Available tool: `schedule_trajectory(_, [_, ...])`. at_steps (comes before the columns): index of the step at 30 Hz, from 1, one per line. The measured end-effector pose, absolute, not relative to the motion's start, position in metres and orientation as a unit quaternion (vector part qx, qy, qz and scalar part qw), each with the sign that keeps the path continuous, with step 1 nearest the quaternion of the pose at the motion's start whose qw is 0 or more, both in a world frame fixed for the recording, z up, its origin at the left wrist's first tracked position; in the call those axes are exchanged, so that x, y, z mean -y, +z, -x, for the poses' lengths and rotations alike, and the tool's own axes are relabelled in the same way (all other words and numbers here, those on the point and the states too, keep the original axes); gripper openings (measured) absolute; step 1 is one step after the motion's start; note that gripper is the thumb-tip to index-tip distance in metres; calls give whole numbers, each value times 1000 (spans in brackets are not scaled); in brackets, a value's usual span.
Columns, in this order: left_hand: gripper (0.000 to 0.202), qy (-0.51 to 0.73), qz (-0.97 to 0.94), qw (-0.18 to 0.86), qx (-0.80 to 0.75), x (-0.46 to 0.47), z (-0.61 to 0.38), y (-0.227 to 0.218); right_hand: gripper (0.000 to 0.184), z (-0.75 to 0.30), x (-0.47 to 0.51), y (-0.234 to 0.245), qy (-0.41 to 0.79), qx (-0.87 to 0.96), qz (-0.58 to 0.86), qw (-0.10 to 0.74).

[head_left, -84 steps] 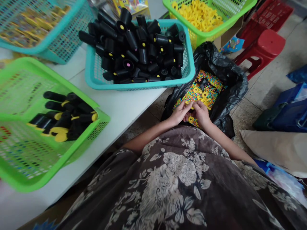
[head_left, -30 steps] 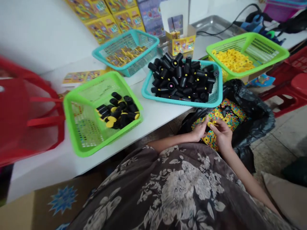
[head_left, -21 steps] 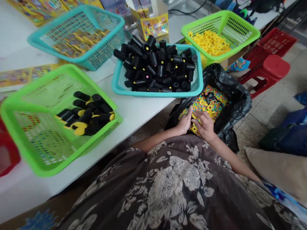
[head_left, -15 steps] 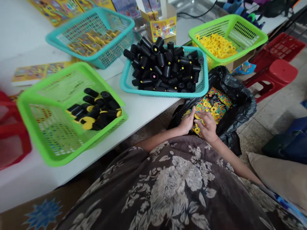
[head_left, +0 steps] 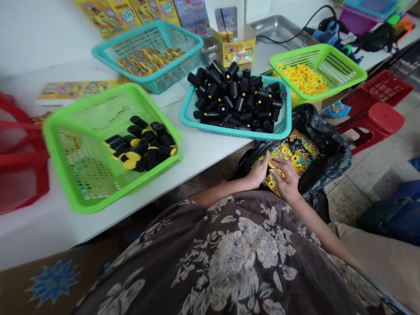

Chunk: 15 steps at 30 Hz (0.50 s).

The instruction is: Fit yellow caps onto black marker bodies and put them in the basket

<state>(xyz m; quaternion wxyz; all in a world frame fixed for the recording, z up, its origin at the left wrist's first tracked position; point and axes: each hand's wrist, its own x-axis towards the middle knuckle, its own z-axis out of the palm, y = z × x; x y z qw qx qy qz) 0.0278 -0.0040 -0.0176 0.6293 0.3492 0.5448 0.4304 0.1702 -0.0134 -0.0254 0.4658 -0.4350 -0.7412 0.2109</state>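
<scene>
I'm working with my left hand point(head_left: 259, 171) and right hand point(head_left: 287, 180) curled closed, pinching a small yellow plastic ring point(head_left: 271, 164) at lower centre, above glossy multicoloured beads point(head_left: 303, 151) in a crinkled black plastic bag point(head_left: 329, 151).

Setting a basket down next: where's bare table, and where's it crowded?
Bare white table lies between the green basket and the teal basket, along the front edge. Crowded: the black bag of beads under the left hand and right hand.
</scene>
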Motion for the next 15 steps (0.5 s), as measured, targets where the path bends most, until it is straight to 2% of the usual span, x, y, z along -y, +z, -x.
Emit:
schedule_trajectory(5, [74, 408, -308, 652, -560, 9, -24, -13, 21, -166, 6, -25, 233, 749, 389, 483])
schedule_trajectory(9, [75, 425, -284, 660, -551, 10, -23, -7, 26, -160, 6, -17, 257, 738, 404, 476])
schedule_trajectory(15, [75, 435, -304, 676, -512, 5, -21, 11, 17, -159, 11, 1, 212, 731, 402, 508])
